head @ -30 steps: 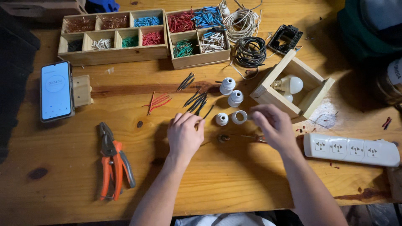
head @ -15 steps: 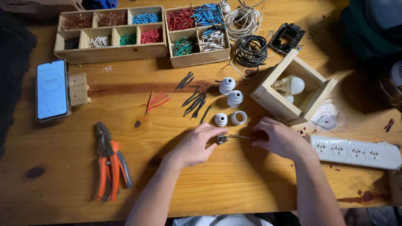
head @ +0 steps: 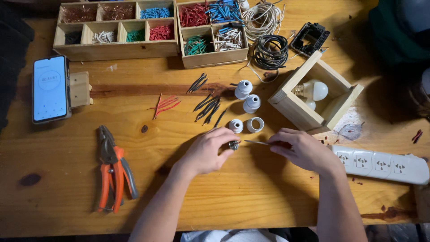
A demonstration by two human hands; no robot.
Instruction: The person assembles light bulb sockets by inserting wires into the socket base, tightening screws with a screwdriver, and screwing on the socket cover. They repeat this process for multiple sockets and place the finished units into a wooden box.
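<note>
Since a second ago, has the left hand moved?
Yes. The left hand shifted right, toward the right hand, and now pinches a small metal part below the white sockets.

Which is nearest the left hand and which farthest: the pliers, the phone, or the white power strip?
From the left hand:
1. Pliers, orange-handled, to its left on the table.
2. Power strip, far to its right, beyond the right hand.
3. Phone, at the far left edge, farthest.
</note>
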